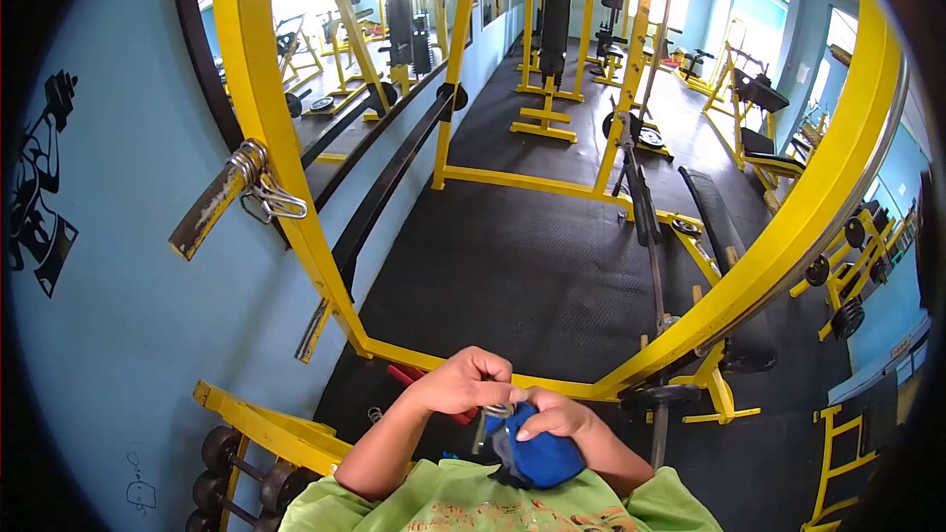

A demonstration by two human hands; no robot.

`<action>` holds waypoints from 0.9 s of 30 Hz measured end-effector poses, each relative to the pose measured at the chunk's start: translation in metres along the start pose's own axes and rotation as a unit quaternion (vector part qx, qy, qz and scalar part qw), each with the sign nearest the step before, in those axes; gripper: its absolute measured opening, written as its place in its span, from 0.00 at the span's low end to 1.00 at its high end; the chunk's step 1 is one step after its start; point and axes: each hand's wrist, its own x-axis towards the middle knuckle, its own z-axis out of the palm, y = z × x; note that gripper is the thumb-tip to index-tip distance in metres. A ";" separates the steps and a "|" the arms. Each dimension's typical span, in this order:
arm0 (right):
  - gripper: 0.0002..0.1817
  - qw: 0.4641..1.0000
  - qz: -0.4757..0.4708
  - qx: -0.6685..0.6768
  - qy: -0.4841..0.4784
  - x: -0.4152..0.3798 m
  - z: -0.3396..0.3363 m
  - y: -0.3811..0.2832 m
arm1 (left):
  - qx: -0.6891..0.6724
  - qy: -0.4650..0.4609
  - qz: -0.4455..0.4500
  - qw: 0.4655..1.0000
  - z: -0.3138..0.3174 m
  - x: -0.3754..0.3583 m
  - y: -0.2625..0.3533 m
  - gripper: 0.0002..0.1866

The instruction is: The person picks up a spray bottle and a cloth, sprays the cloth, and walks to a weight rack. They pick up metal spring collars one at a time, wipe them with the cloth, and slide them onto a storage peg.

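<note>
My right hand (557,416) is closed on a bunched blue cloth (547,458) with a grey part, held in front of my green shirt. A metal coil that looks like a spring collar (500,411) sits against the cloth's upper left side. My left hand (463,381) is closed, its fingertips pinching at the top of the coil and meeting the right hand's fingers. The fingers hide part of the coil.
A yellow power rack (286,177) stands ahead, with several spring collars (254,169) on its left peg. Dumbbells (222,448) rest on a rack at lower left. A barbell (655,276) and a black bench (719,227) are on the right. A mirror lines the left wall.
</note>
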 end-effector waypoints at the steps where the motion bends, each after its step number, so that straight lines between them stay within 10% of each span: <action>1: 0.27 0.999 -0.036 0.022 0.033 0.006 0.008 0.002 | 0.002 -0.004 0.002 1.000 -0.001 0.005 0.000 0.14; 4: 0.17 0.969 -0.144 0.068 0.189 0.017 0.019 0.014 | 0.030 0.273 0.134 0.952 -0.002 0.015 -0.019 0.15; 6: 0.14 0.945 -0.195 0.065 0.254 0.026 0.023 0.017 | 0.027 0.275 0.145 0.950 0.009 0.013 -0.024 0.20; 8: 0.10 0.885 -0.232 -0.213 0.344 0.030 0.029 0.010 | 0.043 0.237 0.121 0.963 0.022 0.009 -0.042 0.32; 12: 0.08 0.880 -0.095 -0.412 0.218 0.006 0.029 -0.015 | -0.133 0.377 0.088 0.913 0.027 0.016 -0.056 0.14; 16: 0.07 0.905 -0.279 -0.127 0.295 -0.022 0.036 -0.027 | -0.173 0.370 -0.010 0.913 0.013 -0.001 -0.048 0.21; 22: 0.18 0.653 -0.333 -0.615 0.290 0.017 0.040 -0.039 | -0.015 0.324 0.025 0.945 0.031 0.006 -0.046 0.31; 25: 0.17 0.609 -0.362 -0.630 0.319 0.022 0.035 -0.016 | -0.075 0.329 -0.080 0.938 0.027 0.007 -0.049 0.36; 27: 0.17 0.630 -0.335 -0.619 0.327 0.014 0.031 -0.005 | -0.063 0.330 0.080 0.938 0.026 0.007 -0.062 0.36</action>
